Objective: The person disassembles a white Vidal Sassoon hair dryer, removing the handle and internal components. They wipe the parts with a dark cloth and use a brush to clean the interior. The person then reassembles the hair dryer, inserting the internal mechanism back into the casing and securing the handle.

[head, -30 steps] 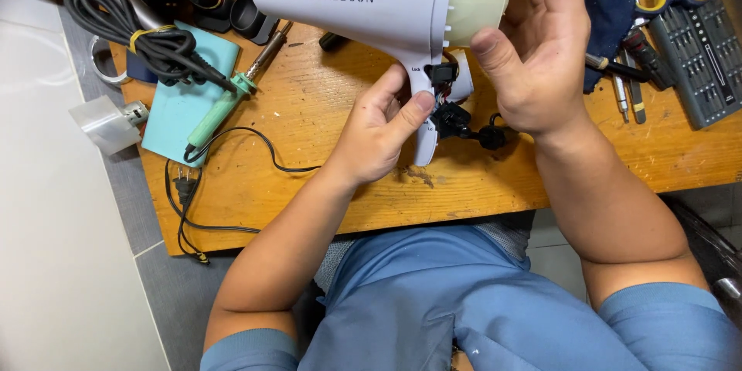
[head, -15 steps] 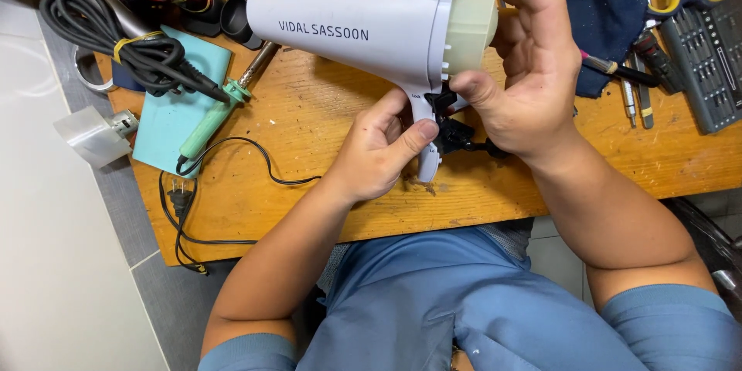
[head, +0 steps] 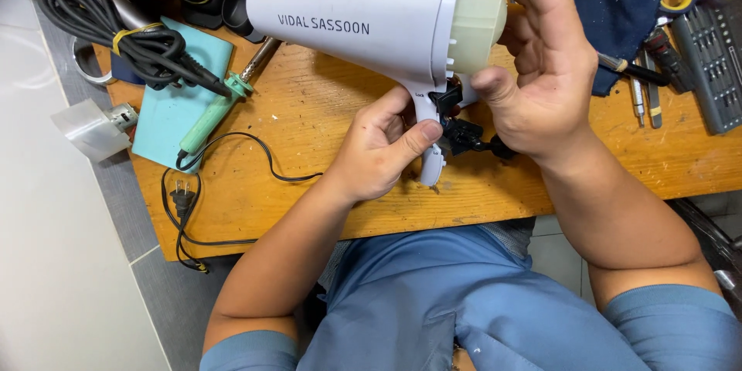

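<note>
Here, seen from above, a person in a blue short-sleeved shirt (head: 479, 317) works at a scuffed wooden workbench (head: 309, 185). Both bare hands hold a pale grey plastic hair dryer with a cone-shaped barrel (head: 363, 19) above the bench, its narrow nozzle pointing to the left of the picture and its cream-coloured rear cap turned toward the right hand.

The right hand (head: 545, 69) wraps around that rear end, fingers spread over the cap and thumb pressing near the joint where barrel meets handle. The left hand (head: 382, 147) grips the short, partly opened handle from below, with the thumb laid across it. Small black switch parts and wiring (head: 464, 135) hang exposed from the handle between the two hands.

At the left of the bench lies a mint-green soldering iron (head: 212, 112) on a teal mat (head: 166, 120), with a bundled black cable tied by a yellow band (head: 116, 27) resting partly on the mat. A thin black cord with a two-pin plug (head: 182, 199) trails over the bench's front edge. A small clear plastic piece (head: 89, 130) sits just off the bench's left edge.

At the right lie a dark blue cloth (head: 618, 0), a grey case of screwdriver bits (head: 715, 62), and several slim hand tools (head: 641, 85) just beside it.
</note>
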